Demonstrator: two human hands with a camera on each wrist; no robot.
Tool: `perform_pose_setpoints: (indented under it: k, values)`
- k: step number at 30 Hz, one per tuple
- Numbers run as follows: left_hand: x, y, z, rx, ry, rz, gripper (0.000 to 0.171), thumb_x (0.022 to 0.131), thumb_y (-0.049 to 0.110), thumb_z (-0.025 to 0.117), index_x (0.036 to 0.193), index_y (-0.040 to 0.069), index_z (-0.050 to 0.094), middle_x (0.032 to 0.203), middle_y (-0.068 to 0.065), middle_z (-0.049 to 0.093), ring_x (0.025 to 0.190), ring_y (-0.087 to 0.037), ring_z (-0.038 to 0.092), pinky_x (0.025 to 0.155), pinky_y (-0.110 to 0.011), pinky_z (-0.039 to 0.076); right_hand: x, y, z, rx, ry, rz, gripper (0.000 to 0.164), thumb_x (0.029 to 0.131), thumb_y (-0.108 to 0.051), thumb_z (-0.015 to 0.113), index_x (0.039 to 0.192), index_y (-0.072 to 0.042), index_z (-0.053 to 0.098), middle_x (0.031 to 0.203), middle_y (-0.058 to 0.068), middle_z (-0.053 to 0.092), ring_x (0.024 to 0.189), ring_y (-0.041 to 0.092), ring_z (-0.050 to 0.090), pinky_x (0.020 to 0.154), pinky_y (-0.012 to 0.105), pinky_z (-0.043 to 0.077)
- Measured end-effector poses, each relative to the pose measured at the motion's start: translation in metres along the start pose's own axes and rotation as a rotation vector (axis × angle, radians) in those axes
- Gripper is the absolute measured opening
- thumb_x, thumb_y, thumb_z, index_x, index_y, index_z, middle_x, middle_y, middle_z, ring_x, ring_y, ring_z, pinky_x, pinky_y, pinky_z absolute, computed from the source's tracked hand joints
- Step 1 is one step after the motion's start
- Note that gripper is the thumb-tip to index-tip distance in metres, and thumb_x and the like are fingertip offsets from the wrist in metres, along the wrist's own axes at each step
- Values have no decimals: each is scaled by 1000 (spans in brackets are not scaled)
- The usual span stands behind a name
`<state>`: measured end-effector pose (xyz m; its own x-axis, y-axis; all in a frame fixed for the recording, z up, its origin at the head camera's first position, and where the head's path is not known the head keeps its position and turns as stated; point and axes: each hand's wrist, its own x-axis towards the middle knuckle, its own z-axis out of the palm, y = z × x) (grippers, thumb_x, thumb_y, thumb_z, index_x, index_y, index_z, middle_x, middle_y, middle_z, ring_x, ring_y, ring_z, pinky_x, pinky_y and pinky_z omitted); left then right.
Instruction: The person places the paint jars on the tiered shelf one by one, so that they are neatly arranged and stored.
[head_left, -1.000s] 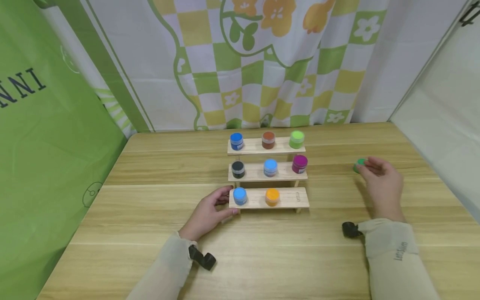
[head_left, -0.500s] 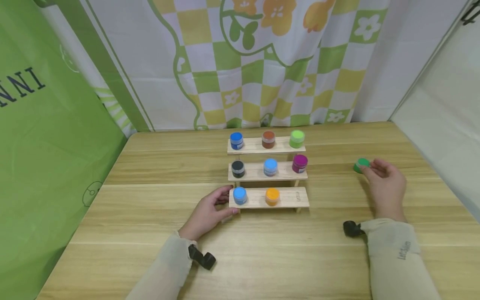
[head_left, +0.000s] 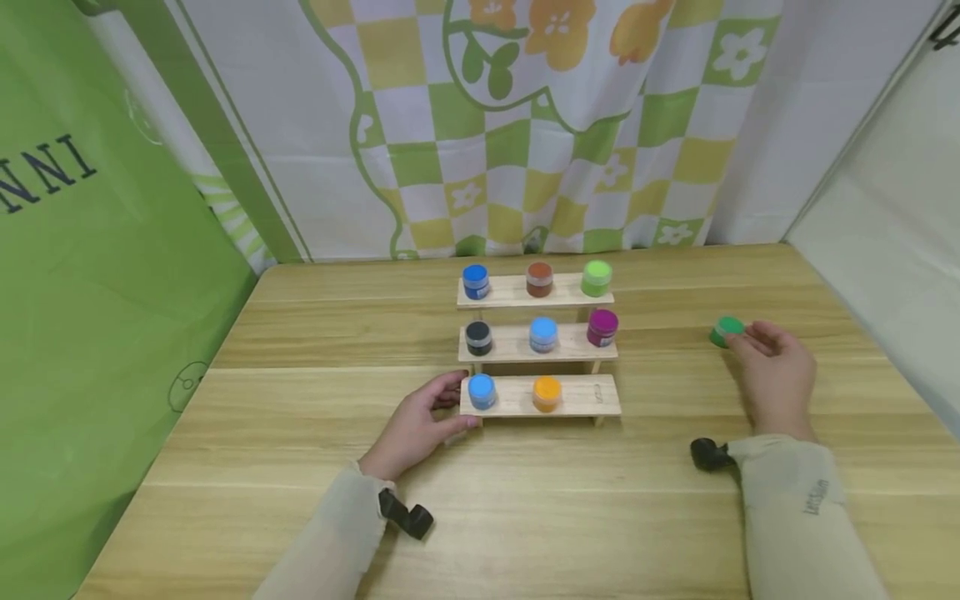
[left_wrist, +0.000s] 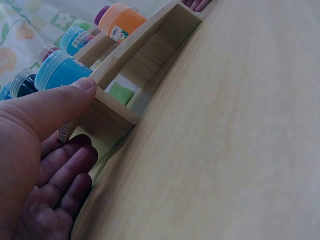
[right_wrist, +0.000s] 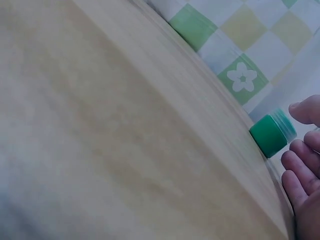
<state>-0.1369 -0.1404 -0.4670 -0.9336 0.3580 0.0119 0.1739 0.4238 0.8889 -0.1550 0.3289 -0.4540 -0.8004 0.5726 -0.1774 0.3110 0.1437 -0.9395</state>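
A small three-step wooden rack (head_left: 577, 403) stands mid-table, bearing paint jars on each step. My left hand (head_left: 411, 427) holds the left end of its lowest step. In the left wrist view the thumb (left_wrist: 75, 92) lies on the board's corner, while the fingers curl below. That step carries a light blue jar (head_left: 482, 392) and an orange jar (head_left: 547, 393). To the right, a green jar (head_left: 727, 332) stands upright on the table. My right hand (head_left: 776, 375) is just right of it; in the right wrist view its thumb (right_wrist: 307, 110) is apart from the lid.
On the middle step are a black jar (head_left: 478, 337), a light blue one and a purple jar (head_left: 602, 327). Dark blue, brown and light green jars line the top step. A patterned curtain (head_left: 525, 150) hangs behind the wooden table (head_left: 337, 333).
My right hand has let go of the green jar and moved slightly right and back toward me. The left hand stays at the rack's end.
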Motion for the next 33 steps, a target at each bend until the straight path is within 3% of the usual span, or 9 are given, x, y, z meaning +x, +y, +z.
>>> perform_pose_setpoints:
  k: [7, 15, 19, 28, 33]
  values:
    - [1, -2, 0, 10, 1, 11, 69, 85, 30, 83, 145, 15, 53, 126, -3, 65, 115, -21, 61, 101, -43, 49, 6, 0, -1, -82, -47, -22, 81, 88, -46, 75, 152, -9, 42, 128, -6, 57, 116, 9, 54, 77, 4, 47]
    - [0, 0, 0, 3, 4, 1, 68, 84, 27, 84, 144, 13, 54, 123, -3, 66, 113, -20, 61, 101, -41, 49, 11, 0, -2, -183, -77, -55, 81, 90, -52, 69, 153, -10, 40, 150, 10, 48, 125, 13, 51, 88, 10, 47]
    - [0, 1, 0, 2, 3, -2, 68, 85, 27, 83, 144, 13, 54, 123, -3, 65, 114, -20, 61, 101, -41, 49, 11, -1, -2, -235, -89, -79, 80, 92, -53, 66, 154, -9, 39, 152, 15, 45, 129, 18, 50, 99, 20, 47]
    - [1, 0, 0, 15, 5, 1, 68, 85, 27, 83, 144, 14, 54, 125, -3, 65, 114, -20, 61, 101, -41, 49, 9, 1, 1, -259, -58, -102, 73, 92, -51, 68, 149, -9, 47, 129, 3, 59, 104, 5, 55, 82, 13, 47]
    - [0, -1, 0, 11, 4, 1, 68, 85, 27, 83, 145, 14, 53, 126, -3, 65, 114, -20, 60, 101, -42, 49, 6, 2, 3, -254, -52, -118, 73, 92, -51, 68, 147, -8, 49, 122, -1, 60, 101, 3, 55, 84, 15, 46]
